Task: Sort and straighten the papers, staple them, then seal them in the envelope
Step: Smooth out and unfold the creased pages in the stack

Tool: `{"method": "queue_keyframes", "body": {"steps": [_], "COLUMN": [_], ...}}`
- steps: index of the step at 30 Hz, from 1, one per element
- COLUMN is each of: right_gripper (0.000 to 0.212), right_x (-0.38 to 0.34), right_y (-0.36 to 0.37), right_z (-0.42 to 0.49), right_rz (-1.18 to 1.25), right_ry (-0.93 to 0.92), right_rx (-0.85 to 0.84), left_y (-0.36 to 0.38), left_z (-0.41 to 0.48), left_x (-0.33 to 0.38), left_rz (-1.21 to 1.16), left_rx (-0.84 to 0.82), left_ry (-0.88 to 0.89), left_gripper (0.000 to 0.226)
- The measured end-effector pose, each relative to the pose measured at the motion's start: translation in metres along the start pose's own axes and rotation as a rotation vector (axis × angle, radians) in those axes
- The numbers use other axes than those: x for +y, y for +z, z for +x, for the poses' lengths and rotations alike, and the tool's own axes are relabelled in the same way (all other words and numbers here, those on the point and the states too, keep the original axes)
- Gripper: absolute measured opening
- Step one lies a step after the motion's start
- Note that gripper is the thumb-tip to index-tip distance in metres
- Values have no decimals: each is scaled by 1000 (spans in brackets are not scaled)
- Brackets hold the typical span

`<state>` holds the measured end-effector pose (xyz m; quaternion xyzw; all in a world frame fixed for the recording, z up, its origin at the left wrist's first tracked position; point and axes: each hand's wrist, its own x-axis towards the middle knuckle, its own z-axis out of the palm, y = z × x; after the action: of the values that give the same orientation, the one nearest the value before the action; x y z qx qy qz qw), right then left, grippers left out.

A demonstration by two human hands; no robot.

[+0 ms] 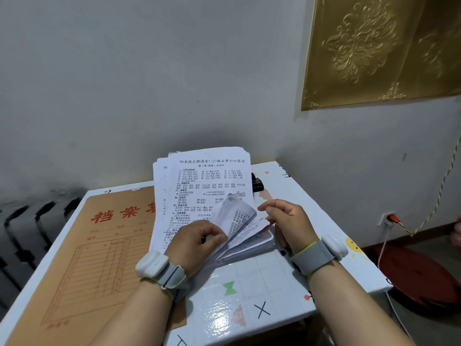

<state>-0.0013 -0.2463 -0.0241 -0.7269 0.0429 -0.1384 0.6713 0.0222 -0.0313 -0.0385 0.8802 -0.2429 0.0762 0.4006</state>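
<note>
A thick stack of printed white papers (204, 186) lies on the table, its sheets uneven at the far edge. My left hand (197, 242) grips the near part of the stack, thumb and fingers curled on the pages. The lower right corners of several sheets (237, 216) curl up and fan apart. My right hand (287, 221) sits at that corner with fingers bent, touching the fanned edges. A large brown file envelope (99, 245) with red characters lies flat to the left, partly under the papers. A black stapler (257, 183) peeks out behind the stack.
The small table (249, 295) has a glossy white patterned cover and stands against a grey wall. A radiator (30, 226) is at the left. On the floor at the right lie a red round tray (419, 278) and a cord running to a wall socket (389, 218).
</note>
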Motion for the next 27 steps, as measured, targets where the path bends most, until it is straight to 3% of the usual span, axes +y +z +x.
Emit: {"method": "queue_keyframes", "body": {"steps": [3,7,10,13,16,20,24,27], "right_gripper": [12,22,26,24,20,7,18,14], "right_x": [1,6,8,9,12,12,6,9], "right_y": [0,0,0,-1,-2,-3,-3,-2], "right_z": [-1,3,5,6,8,7,3,3], "right_rz": [-47,-464,-537,-514,-403,-139,89,103], "right_ry": [21,-56,-88,-89,-76,-24,42,57], "right_rx": [-52,-226,-278,-274,-218,-123,-92,-36], "left_y": [0,-4,-5,-4,-3,-1,1,2], "left_z": [-2,-2,-2,-1,0,0,1,0], "left_x": [1,-1,-7,-6,-3,-2,-4,-5], "left_rz": [18,-20,-114,-198,-118,43,34,91], "left_rx": [-2,22,75,70,-32,-124,-21,47], "left_ry": [9,9,-53,-81,9,55,82,52], "left_gripper": [20,29,31,24,18,35,18,15]}}
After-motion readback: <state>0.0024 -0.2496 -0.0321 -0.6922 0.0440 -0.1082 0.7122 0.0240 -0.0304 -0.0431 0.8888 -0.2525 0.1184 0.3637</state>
